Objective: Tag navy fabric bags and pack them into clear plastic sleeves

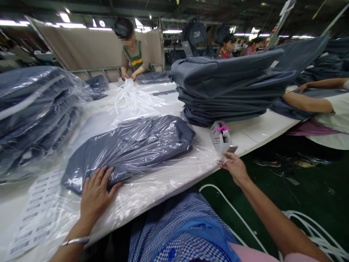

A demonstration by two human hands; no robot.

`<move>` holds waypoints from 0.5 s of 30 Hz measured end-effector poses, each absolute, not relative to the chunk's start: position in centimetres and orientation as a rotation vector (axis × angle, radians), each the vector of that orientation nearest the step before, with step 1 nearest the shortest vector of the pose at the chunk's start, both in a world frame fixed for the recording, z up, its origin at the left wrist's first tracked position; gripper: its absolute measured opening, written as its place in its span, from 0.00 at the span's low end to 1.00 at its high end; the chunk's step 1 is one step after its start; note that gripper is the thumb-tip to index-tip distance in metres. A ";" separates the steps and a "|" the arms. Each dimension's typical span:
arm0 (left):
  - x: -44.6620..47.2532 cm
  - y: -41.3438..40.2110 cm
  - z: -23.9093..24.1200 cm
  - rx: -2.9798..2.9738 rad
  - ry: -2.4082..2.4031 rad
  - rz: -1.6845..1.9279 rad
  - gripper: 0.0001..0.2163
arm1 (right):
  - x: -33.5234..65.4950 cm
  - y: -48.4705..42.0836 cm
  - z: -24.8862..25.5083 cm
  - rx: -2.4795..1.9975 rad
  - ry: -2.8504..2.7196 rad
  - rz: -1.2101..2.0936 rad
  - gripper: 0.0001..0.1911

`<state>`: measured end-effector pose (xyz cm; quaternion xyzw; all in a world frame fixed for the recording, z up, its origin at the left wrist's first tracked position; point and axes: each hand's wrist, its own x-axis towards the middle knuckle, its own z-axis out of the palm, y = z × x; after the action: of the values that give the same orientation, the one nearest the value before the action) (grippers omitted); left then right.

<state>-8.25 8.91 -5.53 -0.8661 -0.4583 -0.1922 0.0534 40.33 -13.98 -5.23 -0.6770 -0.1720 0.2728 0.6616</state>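
Observation:
A folded dark grey bag (128,149) lies inside a clear plastic bag (174,174) on the white table (259,131). My left hand (95,194) lies flat on the near end of the wrapped grey bag, fingers spread. My right hand (235,166) pinches the open edge of the plastic bag at the table's edge, just below a grey tape dispenser (221,137) with pink tape.
A tall stack of folded grey bags (229,87) stands at the right. Wrapped bags (29,112) pile at the left. A label sheet (35,211) lies near me. White plastic strips (133,96) sit further back. One person works across the table, another person's arm (308,102) rests at the right.

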 end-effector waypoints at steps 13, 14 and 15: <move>-8.3 8.9 -5.5 -2.625 -1.337 -0.614 0.32 | 40.0 -20.2 -5.6 -1.890 -0.911 0.164 0.27; -8.3 9.0 -5.5 -2.628 -1.328 -0.624 0.33 | 39.5 -19.4 -5.3 -1.940 -1.057 0.093 0.30; -8.3 9.0 -5.5 -2.630 -1.323 -0.630 0.33 | 39.2 -18.5 -5.2 -1.976 -1.169 0.024 0.30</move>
<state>-8.29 8.98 -5.52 -0.8717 -0.4384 -0.2089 0.0656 39.22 -18.50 -5.24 -0.7848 -0.4642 0.0095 0.4106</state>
